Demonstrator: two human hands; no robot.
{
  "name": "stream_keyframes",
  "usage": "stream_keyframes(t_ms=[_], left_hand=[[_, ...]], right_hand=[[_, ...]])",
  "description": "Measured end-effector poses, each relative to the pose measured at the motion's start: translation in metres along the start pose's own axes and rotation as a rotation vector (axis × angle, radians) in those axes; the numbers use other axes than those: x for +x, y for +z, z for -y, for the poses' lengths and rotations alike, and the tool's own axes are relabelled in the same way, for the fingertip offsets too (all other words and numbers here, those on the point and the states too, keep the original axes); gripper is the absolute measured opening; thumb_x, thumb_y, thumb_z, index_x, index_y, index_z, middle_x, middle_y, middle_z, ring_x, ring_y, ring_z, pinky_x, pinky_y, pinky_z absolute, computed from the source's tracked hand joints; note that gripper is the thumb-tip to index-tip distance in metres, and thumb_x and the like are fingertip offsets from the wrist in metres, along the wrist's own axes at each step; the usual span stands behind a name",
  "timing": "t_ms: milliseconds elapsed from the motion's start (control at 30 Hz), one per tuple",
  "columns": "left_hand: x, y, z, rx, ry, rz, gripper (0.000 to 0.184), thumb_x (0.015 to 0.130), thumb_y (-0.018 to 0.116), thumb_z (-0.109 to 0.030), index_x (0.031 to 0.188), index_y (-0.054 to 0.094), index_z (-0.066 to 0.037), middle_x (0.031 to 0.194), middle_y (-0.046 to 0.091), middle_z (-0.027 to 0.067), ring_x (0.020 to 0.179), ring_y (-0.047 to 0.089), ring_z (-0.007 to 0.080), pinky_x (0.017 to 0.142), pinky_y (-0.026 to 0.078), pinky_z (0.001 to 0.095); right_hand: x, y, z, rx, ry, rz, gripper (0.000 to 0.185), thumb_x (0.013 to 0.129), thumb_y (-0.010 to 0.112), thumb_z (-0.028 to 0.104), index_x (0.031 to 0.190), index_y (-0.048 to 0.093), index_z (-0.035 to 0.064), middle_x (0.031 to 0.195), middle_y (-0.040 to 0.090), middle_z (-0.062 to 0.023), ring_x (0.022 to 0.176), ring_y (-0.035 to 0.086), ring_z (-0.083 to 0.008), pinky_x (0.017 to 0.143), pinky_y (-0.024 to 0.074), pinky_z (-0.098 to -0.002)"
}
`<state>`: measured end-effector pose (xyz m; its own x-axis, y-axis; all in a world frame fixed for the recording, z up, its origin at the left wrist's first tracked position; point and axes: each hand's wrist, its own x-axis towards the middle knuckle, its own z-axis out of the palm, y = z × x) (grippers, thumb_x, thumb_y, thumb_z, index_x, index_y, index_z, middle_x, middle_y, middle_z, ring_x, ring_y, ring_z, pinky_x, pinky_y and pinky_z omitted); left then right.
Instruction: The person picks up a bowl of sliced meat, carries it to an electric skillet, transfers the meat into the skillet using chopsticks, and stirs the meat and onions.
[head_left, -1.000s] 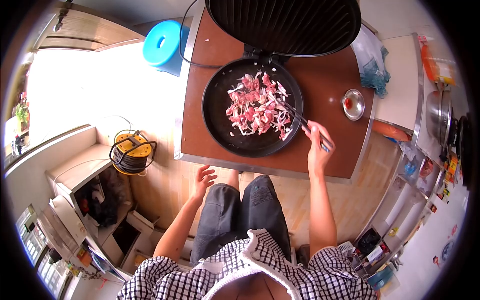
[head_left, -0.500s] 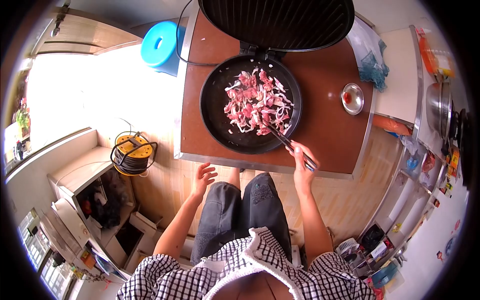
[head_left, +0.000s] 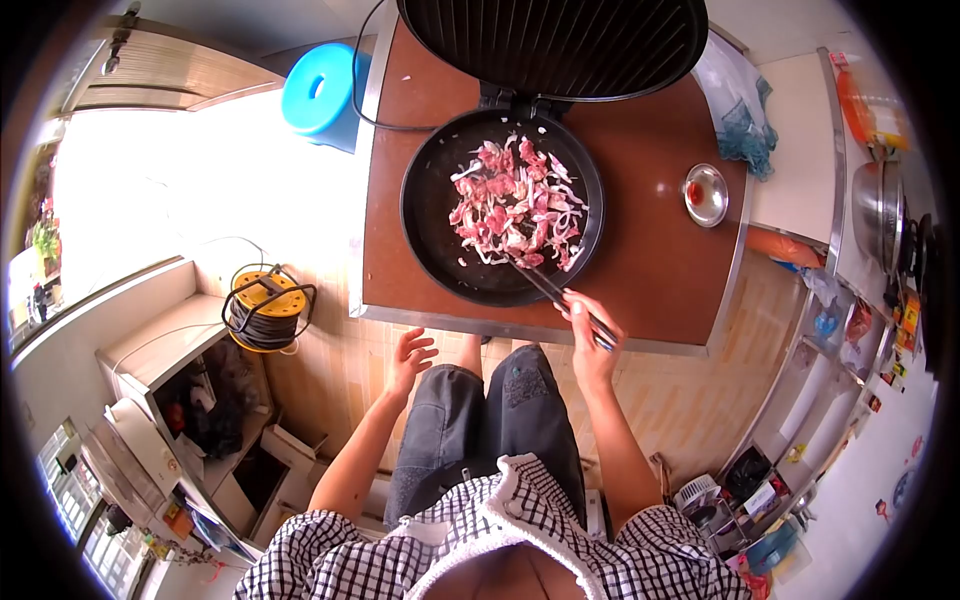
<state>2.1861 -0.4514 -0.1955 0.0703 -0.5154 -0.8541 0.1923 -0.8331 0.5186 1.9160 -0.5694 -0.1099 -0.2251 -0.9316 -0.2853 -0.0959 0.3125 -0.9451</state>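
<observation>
Dark chopsticks (head_left: 549, 288) are held in my right hand (head_left: 594, 335), which is over the table's front edge. Their tips reach the lower part of the meat. Pink sliced meat with pale onion-like strips (head_left: 510, 205) is spread over the middle of a round black pan (head_left: 430, 245). Behind the pan its ridged black lid (head_left: 560, 45) stands raised. My left hand (head_left: 408, 358) is held in front of the table above my left knee, fingers apart, with nothing in it.
On the brown table (head_left: 660, 290) a small metal bowl (head_left: 706, 196) with something red in it sits at the right. A blue stool (head_left: 320, 93) and a yellow cable reel (head_left: 268, 305) are at the left. Shelves (head_left: 800, 410) line the right side.
My right hand has moved left and nearer to my body. The chopstick tips have shifted from the right side of the meat to its lower edge. My left hand has barely moved.
</observation>
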Motion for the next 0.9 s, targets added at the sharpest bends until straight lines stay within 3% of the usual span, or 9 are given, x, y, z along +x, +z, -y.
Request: stream_keyframes(t_ms=[167, 300, 367, 500, 633, 900], left_hand=[[0.002, -0.004, 0.005, 0.000, -0.014, -0.029, 0.038, 0.087, 0.046, -0.011, 0.125, 0.041, -0.011, 0.115, 0.054, 0.0091, 0.101, 0.057, 0.0203, 0.085, 0.046, 0.0332], [0.001, 0.000, 0.003, -0.002, -0.005, -0.017, 0.038, 0.087, 0.046, -0.012, 0.125, 0.042, -0.011, 0.114, 0.055, 0.0085, 0.101, 0.058, 0.0201, 0.085, 0.045, 0.0333], [0.005, 0.002, 0.003, -0.002, -0.005, -0.009, 0.037, 0.087, 0.047, -0.013, 0.124, 0.042, -0.011, 0.114, 0.055, 0.0084, 0.101, 0.058, 0.0201, 0.085, 0.045, 0.0334], [0.001, 0.000, -0.001, -0.013, 0.010, -0.002, 0.037, 0.087, 0.047, -0.013, 0.124, 0.043, -0.011, 0.114, 0.055, 0.0089, 0.101, 0.057, 0.0204, 0.085, 0.045, 0.0334], [0.003, -0.006, 0.007, 0.002, -0.013, -0.029, 0.039, 0.087, 0.049, -0.018, 0.124, 0.042, -0.011, 0.114, 0.055, 0.0093, 0.102, 0.057, 0.0205, 0.085, 0.045, 0.0334], [0.002, 0.005, 0.001, -0.023, 0.034, 0.034, 0.040, 0.086, 0.051, -0.023, 0.124, 0.043, -0.012, 0.114, 0.055, 0.0089, 0.102, 0.057, 0.0209, 0.086, 0.045, 0.0346]], right_hand=[[0.011, -0.017, -0.004, -0.049, 0.018, -0.059, 0.015, 0.088, 0.054, 0.006, 0.093, 0.063, -0.0054, 0.091, 0.065, -0.0122, 0.078, 0.064, -0.0164, 0.070, 0.0516, -0.0259], [0.009, 0.007, -0.001, -0.023, -0.166, 0.019, 0.011, 0.084, 0.056, 0.001, 0.091, 0.064, -0.0037, 0.088, 0.066, -0.0109, 0.075, 0.063, -0.0146, 0.068, 0.0504, -0.0251], [0.015, 0.025, -0.004, -0.062, -0.201, 0.090, 0.011, 0.084, 0.056, 0.001, 0.090, 0.064, -0.0036, 0.086, 0.066, -0.0111, 0.074, 0.064, -0.0143, 0.066, 0.0499, -0.0244], [0.013, 0.036, -0.010, 0.010, -0.017, 0.135, 0.012, 0.085, 0.056, 0.004, 0.091, 0.063, -0.0043, 0.083, 0.065, -0.0111, 0.073, 0.064, -0.0153, 0.064, 0.0496, -0.0241], [0.012, 0.031, 0.007, 0.035, -0.060, 0.057, 0.013, 0.086, 0.056, 0.005, 0.091, 0.063, -0.0044, 0.084, 0.066, -0.0109, 0.074, 0.064, -0.0152, 0.064, 0.0500, -0.0247], [0.038, 0.074, -0.010, -0.044, -0.219, 0.118, 0.011, 0.084, 0.057, 0.003, 0.089, 0.064, -0.0030, 0.081, 0.065, -0.0103, 0.070, 0.062, -0.0137, 0.065, 0.0480, -0.0239]])
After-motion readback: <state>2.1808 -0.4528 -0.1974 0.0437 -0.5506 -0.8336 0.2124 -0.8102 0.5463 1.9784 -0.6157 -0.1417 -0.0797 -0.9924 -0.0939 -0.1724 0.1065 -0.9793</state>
